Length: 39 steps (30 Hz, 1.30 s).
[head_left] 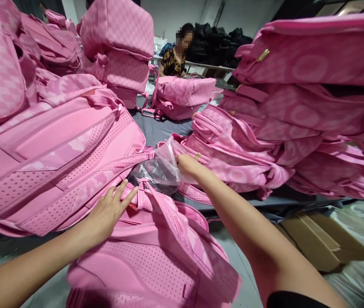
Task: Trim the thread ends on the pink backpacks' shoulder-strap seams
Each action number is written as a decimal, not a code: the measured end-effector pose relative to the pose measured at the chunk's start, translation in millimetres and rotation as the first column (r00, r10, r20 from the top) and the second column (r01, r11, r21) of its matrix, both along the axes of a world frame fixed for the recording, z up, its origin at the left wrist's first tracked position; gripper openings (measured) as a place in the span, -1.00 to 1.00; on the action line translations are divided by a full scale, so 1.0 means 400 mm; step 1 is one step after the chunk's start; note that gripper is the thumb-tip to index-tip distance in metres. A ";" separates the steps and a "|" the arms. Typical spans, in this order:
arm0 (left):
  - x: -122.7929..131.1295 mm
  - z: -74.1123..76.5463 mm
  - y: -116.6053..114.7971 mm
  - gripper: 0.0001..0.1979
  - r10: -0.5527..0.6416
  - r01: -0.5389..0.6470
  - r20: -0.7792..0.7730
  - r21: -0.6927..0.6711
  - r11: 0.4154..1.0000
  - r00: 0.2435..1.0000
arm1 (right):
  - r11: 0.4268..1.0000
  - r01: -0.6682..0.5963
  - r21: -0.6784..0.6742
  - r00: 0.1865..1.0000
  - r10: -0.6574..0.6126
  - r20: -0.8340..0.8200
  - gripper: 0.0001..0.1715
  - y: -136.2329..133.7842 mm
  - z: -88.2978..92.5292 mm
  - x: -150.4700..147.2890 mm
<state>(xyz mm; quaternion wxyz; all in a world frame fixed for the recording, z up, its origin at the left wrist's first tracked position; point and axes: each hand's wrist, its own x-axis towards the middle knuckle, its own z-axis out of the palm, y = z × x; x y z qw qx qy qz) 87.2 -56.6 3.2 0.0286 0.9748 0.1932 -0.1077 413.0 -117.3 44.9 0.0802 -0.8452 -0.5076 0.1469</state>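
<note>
My left hand point(110, 209) is open, its fingers spread over the top of a pink backpack point(150, 261) in front of me. That backpack's perforated back panel and straps face up toward me. My right hand point(185, 164) reaches to the mouth of a clear plastic bag point(167, 160); its fingers are mostly hidden at the bag, so their grip does not show. Dark, shiny plastic point(153, 173) lies under the clear bag, between the backpacks. Left of my left hand lies a larger pink backpack point(57, 158), back panel up.
Stacked pink backpacks rise at the right point(310, 72) and back left point(118, 34). Another backpack point(185, 92) lies farther back on the dark tabletop point(169, 128). A person point(173, 62) is behind it. An open cardboard box point(326, 239) and clear plastic sheeting point(358, 278) are at lower right.
</note>
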 end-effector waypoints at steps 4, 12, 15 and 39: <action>0.000 0.001 0.002 0.28 0.002 -0.002 0.008 -0.012 1.000 1.000 | 0.999 -0.005 -0.036 0.996 0.008 0.084 -0.66 0.032 -0.034 -0.025; -0.007 -0.011 0.009 0.25 -0.021 0.021 0.067 -0.011 1.000 0.998 | 0.993 0.117 -0.025 0.991 -0.115 0.071 -0.72 -0.006 -0.025 -0.005; -0.009 -0.016 0.009 0.19 -0.017 0.018 0.070 -0.008 1.000 0.997 | 0.982 0.175 0.068 0.978 -0.182 0.106 -0.74 -0.016 -0.008 -0.015; -0.016 0.018 0.009 -0.04 -0.009 0.045 0.218 -0.162 0.986 0.976 | 0.949 -0.283 0.139 0.953 0.294 -0.069 -0.76 -0.218 -0.025 -0.427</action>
